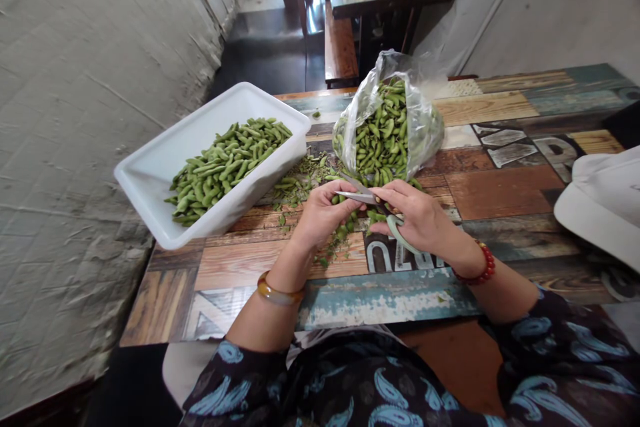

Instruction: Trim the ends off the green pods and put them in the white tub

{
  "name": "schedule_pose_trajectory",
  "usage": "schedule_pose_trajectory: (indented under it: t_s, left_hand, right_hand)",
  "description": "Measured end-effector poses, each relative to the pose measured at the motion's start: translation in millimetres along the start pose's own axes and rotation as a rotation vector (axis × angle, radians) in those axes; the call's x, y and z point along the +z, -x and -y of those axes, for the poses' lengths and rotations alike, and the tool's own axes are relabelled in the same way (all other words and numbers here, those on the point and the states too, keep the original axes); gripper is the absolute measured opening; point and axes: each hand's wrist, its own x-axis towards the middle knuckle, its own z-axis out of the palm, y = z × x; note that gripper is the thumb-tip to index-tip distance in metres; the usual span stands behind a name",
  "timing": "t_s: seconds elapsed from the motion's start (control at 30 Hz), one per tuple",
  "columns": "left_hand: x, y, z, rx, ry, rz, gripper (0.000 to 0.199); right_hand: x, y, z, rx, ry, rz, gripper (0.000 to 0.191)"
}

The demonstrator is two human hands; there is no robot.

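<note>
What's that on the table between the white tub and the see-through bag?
Green bean scraps and a few loose pods, scattered on the table; the head view shows them.

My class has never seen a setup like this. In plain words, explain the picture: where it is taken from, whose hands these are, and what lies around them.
There is no robot here. A person works with bare hands, and the single picture comes from a camera on that person's head, looking forward and down.

The right hand holds scissors. The left hand pinches by the blades; green shows at its fingers, probably a pod.

On the patterned table are a white tub and a clear plastic bag, both holding green pods, with loose scraps between them. A pale cap lies at the right.
</note>
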Motion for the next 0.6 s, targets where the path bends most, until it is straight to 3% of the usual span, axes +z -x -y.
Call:
schedule_pose_trajectory:
  t_s: [0.2,0.43,0.6]
  left_hand:
    - [2.3,1.0,-5.7,-0.036,0.060,0.002,0.026]
    - [0.5,1.2,-7.9,-0.098,0.198,0.094,0.031]
    - [-14.5,1.7,-31.2,0.002,0.315,-0.060,0.034]
  right_hand:
    - [-1.1,-0.1,0.9,-0.022,-0.023,-0.015,0.050]
    - [-0.5,0.0,3.8,-0.018,-0.001,-0.033,0.042]
    - [1.3,2.5,1.3,-0.045,0.010,-0.175,0.042]
